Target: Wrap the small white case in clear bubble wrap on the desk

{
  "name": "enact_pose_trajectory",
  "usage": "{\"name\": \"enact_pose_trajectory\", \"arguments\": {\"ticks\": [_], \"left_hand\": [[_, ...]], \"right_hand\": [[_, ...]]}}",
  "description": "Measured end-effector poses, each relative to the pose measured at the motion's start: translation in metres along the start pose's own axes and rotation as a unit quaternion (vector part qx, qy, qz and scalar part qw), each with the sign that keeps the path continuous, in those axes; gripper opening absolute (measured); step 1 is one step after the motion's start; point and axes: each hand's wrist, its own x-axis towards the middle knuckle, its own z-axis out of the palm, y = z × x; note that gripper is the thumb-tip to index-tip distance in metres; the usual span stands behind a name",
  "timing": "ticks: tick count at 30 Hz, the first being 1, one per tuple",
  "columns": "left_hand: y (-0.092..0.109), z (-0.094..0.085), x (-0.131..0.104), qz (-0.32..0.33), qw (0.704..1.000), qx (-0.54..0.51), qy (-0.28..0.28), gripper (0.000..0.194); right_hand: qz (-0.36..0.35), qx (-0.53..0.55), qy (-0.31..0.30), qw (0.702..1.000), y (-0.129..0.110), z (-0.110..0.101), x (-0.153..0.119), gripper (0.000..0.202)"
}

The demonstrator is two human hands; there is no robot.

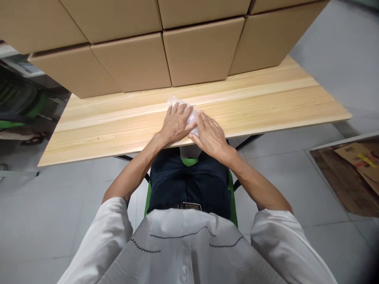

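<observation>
1. Near the pale wooden tabletop's [266,106] front edge: crinkled, translucent white plastic packet [193,117].
2. Your left hand [176,124] and right hand [211,134], fingers extended, cover it without evident grip.
3. Likely smoothing; next calls for even pressure.

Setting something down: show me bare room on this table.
Bare table left of the left hand and right of the right hand, short of the boxes. Crowded: the back, under boxes, and mid-front, both hands on translucent plastic.
</observation>
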Motion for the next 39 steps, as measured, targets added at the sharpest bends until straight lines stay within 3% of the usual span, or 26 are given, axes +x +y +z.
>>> {"name": "enact_pose_trajectory", "arguments": {"ticks": [10,22,26,30,35,39], "left_hand": [[-0.031,-0.013,0.016,0.099,0.994,-0.032,-0.019,0.090],[-0.037,-0.009,0.009,0.071,0.997,0.029,-0.003,0.093],[-0.033,-0.008,0.007,0.054,0.998,0.034,0.004,0.088],[-0.027,-0.007,0.005,0.040,0.998,0.043,0.005,0.086],[-0.025,-0.007,0.003,0.034,0.998,0.049,0.012,0.087],[-0.025,-0.008,0.002,0.034,0.998,0.060,0.004,0.098]], "right_hand": [[0.028,-0.046,-0.014,0.998,0.002,-0.004,-0.005,0.085],[-0.002,-0.050,-0.047,0.998,0.047,-0.026,-0.003,0.078],[0.013,-0.063,-0.051,0.997,0.068,-0.028,-0.011,0.076],[0.017,-0.050,-0.060,0.997,0.083,-0.044,-0.018,0.081],[-0.027,-0.013,-0.027,0.999,0.057,-0.061,-0.002,0.094],[-0.054,-0.009,-0.048,0.997,0.030,-0.045,0.031,0.095]]}}
